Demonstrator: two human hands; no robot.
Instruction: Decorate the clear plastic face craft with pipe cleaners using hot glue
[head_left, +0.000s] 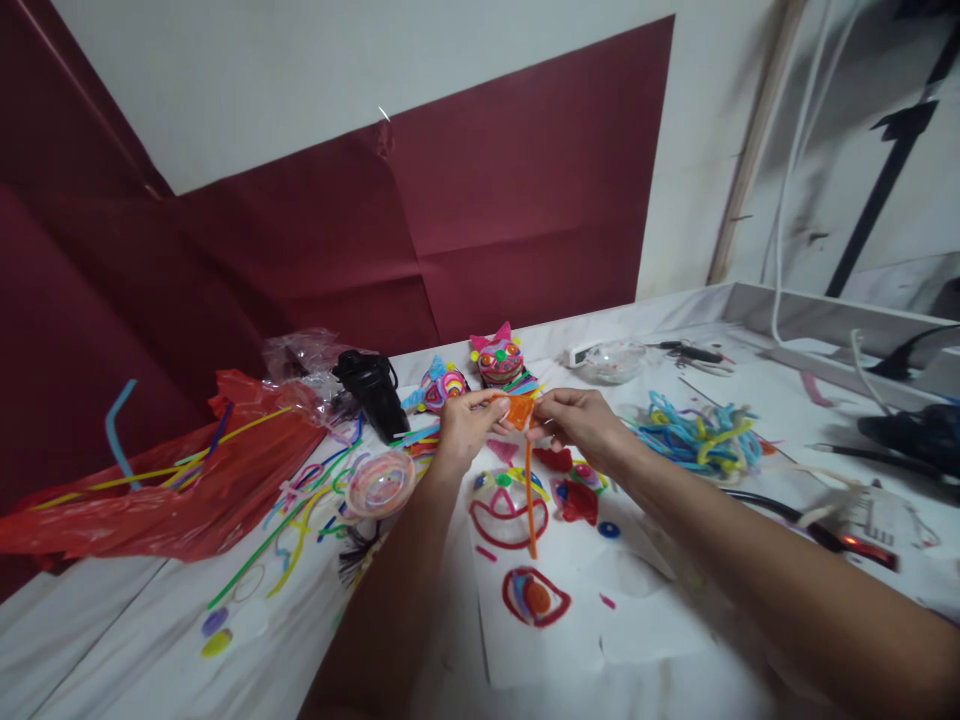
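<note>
An orange fuzzy piece (519,412), roughly triangular, is held up between my two hands over the white paper. My left hand (471,425) pinches its left side, and my right hand (576,422) grips its right side. From it an orange strip (531,500) hangs down across the paper. Below on the white sheet (517,655) lie a red crescent outline (510,540) with a green and pink piece above it, and a red-edged eye shape (535,597) with an orange centre. Red pieces (577,502) and a blue disc (608,529) sit to the right.
Two colourful animal faces (499,358) (442,385) and a black bottle (369,392) stand behind. A red plastic bag (255,460), loose strips and a round container (380,484) are left. Right are bundled pipe cleaners (701,440), a clear dish (613,362), tools and cables.
</note>
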